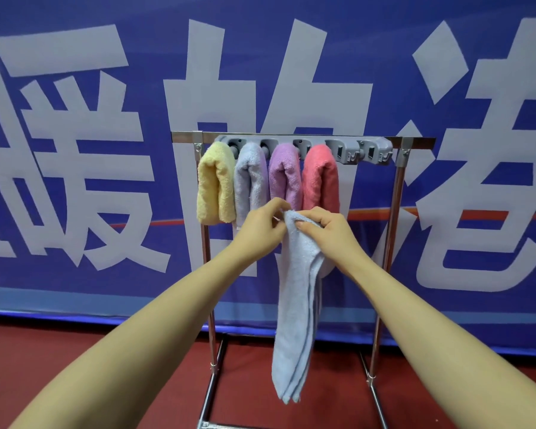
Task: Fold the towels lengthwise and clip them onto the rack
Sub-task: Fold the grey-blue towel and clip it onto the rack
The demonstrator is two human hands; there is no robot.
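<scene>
Both hands meet at centre frame: your left hand and right hand pinch the top edge of the pale blue towel, so its folded length hangs straight down in front of the rack. Four towels already sit clipped along the upper middle; the grey clips at upper right look free, likely its destination.
</scene>
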